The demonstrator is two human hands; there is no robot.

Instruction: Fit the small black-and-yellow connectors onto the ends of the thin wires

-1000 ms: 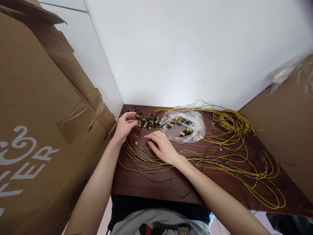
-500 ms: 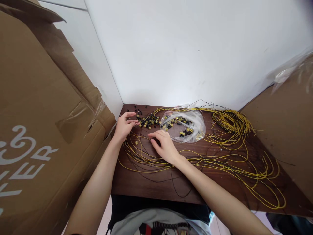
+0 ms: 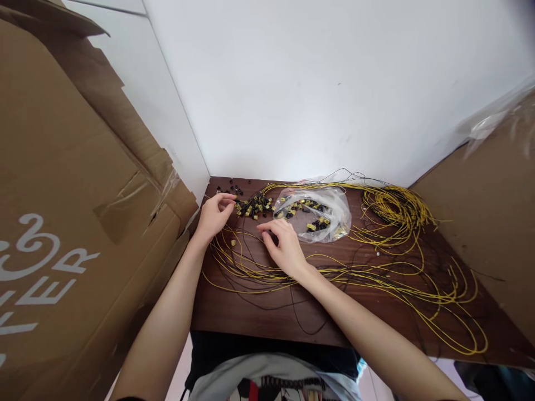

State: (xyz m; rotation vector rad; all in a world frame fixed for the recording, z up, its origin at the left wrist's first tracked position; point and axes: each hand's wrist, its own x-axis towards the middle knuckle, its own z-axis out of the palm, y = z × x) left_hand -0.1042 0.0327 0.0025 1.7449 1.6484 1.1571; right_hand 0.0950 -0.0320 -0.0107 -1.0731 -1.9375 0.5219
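At the left end of the pile of small black and yellow connectors (image 3: pixel 254 207), my left hand (image 3: pixel 214 216) has its thumb and fingers pinched together. What lies between them is too small to make out. My right hand (image 3: pixel 285 246) hovers over the yellow and black wires (image 3: pixel 351 271), in front of the clear plastic bag (image 3: pixel 340 209). Its thumb stands apart from its loosely curved fingers, and nothing shows between them. A single yellow piece (image 3: pixel 233 243) lies on the table below my left hand.
Yellow wires lie coiled (image 3: pixel 393 209) at the back right of the brown table (image 3: pixel 251 320). Loose black bits (image 3: pixel 236 187) are scattered at the back left. A tall cardboard box (image 3: pixel 83 184) borders the left, another box (image 3: pixel 493 211) the right, and a white wall (image 3: pixel 313 89) the back.
My left hand has shifted slightly, its fingertips now higher at the pile's edge. My right hand has moved a little to the right, with its fingers more curved.
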